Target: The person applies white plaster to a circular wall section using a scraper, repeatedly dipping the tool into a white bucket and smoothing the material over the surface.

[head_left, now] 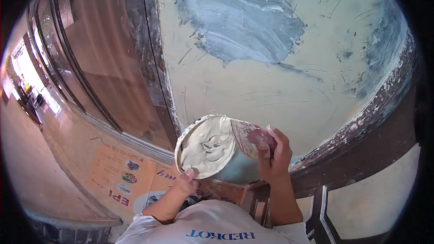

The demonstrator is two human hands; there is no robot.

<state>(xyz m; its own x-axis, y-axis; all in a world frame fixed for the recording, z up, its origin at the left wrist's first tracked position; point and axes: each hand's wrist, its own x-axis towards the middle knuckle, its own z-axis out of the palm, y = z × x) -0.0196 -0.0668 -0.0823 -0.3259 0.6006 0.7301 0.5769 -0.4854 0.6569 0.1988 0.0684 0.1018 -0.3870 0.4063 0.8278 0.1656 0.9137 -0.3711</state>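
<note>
My left hand (187, 182) grips the near rim of a round, shallow container, its thumb over the edge and its other fingers hidden below. Thick cream-coloured putty (207, 148) fills the container, and dried smears coat its rim (177, 154). In my right hand (276, 158) is a flat, reddish putty spreader (251, 136), pinched between thumb and fingers. Whitish residue covers the spreader's face. Its left edge meets the right side of the container's rim.
Ahead stands a pale, scratched panel (235, 86) with a smeared grey patch (244, 22). A dark, chipped frame (357, 122) borders it on the right. Brown glossy panels (95, 40) rise at left. An orange printed sheet (117, 171) lies low at left.
</note>
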